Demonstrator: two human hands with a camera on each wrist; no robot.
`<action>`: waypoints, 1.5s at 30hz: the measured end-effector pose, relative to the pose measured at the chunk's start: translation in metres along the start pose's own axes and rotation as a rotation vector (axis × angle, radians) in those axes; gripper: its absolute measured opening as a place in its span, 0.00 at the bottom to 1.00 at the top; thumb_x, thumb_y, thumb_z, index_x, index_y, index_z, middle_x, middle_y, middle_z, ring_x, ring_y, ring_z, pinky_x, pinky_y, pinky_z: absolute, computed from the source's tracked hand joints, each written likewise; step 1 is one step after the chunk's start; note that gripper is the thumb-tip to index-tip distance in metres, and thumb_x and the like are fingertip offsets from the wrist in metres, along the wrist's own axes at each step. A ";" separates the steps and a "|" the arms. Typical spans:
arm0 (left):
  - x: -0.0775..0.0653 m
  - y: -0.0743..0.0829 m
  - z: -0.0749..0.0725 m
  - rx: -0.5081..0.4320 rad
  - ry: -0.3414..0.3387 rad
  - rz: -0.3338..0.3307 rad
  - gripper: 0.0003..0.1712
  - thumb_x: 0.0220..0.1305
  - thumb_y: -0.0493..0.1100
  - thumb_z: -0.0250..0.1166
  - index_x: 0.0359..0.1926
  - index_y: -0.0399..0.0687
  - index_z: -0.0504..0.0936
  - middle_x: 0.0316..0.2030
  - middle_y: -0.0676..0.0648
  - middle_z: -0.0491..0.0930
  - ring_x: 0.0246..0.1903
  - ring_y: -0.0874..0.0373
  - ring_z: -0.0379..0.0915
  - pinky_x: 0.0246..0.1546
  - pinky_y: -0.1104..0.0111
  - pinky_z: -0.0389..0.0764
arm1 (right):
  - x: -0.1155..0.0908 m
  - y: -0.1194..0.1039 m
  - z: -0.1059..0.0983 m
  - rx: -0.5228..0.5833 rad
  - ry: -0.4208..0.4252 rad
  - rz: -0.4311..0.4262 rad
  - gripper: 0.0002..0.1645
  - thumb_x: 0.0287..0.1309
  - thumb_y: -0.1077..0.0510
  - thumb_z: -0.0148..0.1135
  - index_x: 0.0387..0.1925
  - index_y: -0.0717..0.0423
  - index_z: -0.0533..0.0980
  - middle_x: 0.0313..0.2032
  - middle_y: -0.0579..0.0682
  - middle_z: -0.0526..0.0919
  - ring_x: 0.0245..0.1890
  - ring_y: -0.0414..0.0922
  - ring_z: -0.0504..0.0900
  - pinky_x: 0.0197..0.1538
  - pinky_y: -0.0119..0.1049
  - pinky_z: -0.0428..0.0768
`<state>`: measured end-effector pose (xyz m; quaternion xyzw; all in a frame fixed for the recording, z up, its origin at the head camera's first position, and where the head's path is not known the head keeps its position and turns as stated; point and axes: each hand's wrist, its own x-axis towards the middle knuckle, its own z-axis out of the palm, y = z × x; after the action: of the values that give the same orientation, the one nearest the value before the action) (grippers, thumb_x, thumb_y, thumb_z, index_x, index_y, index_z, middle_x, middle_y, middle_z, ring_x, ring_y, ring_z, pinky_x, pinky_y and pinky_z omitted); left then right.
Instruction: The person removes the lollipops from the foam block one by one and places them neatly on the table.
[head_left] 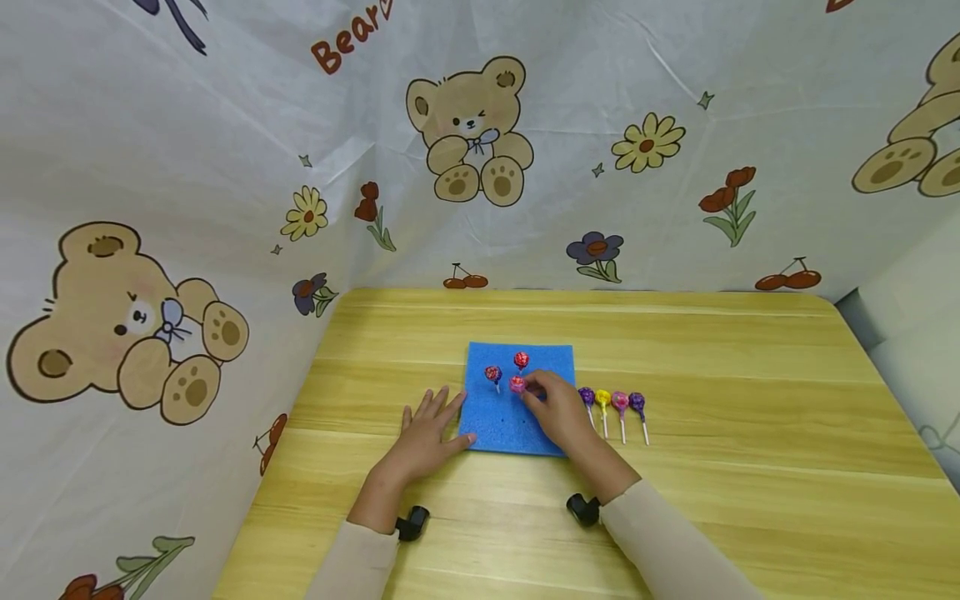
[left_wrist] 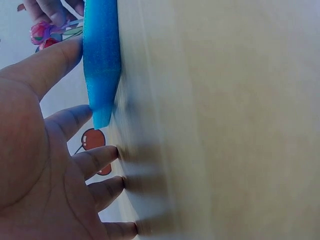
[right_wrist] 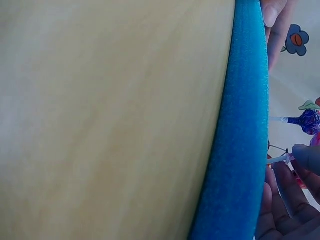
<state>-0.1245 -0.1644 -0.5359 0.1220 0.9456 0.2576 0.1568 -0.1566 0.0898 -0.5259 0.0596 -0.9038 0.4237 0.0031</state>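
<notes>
- The right hand pinches a pink lollipop between thumb and fingertips, just under its candy head; the right wrist view shows its white stick meeting the top of the foam, though how deep it goes I cannot tell.
- The left hand lies wide, fingers spread and gripping nothing; its thumb and forefinger touch the edge of the blue foam, while the other fingertips rest on the table.
- Two more lollipops stand upright in the foam: a red lollipop behind the pink one, and a blue-and-red lollipop to its left.
- Small dark holes show in the foam nearer the person.
- Four lollipops lie in a row on the table just right of the foam, heads away from the person: a purple one, a yellow one, a second pink one and a dark purple one.
- Print on the wrappers is too small to read.
- The white cloth behind the table reads "Bear" in reddish-brown letters, followed by a heart, among drawn bears, flowers and cherries.
</notes>
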 end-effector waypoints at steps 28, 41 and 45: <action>0.000 0.002 0.001 -0.004 0.000 0.004 0.46 0.69 0.68 0.58 0.81 0.66 0.51 0.82 0.47 0.43 0.82 0.43 0.30 0.74 0.33 0.31 | -0.005 -0.005 -0.018 0.142 0.062 0.017 0.08 0.66 0.58 0.66 0.45 0.55 0.83 0.42 0.52 0.89 0.46 0.49 0.86 0.51 0.47 0.84; 0.000 0.003 -0.001 -0.009 -0.006 0.000 0.45 0.70 0.67 0.59 0.81 0.66 0.51 0.82 0.47 0.42 0.82 0.42 0.29 0.74 0.33 0.31 | -0.011 0.003 -0.029 0.133 0.100 0.039 0.11 0.66 0.59 0.66 0.48 0.57 0.82 0.43 0.55 0.89 0.46 0.51 0.86 0.51 0.48 0.84; -0.001 0.004 -0.001 -0.013 -0.002 -0.003 0.45 0.70 0.66 0.59 0.81 0.65 0.51 0.82 0.46 0.43 0.81 0.42 0.30 0.74 0.32 0.31 | -0.014 0.006 -0.033 0.156 0.108 0.052 0.10 0.66 0.59 0.65 0.48 0.57 0.82 0.44 0.55 0.89 0.47 0.51 0.86 0.52 0.46 0.84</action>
<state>-0.1232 -0.1621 -0.5327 0.1196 0.9439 0.2633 0.1591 -0.1448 0.1202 -0.5099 0.0135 -0.8679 0.4952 0.0360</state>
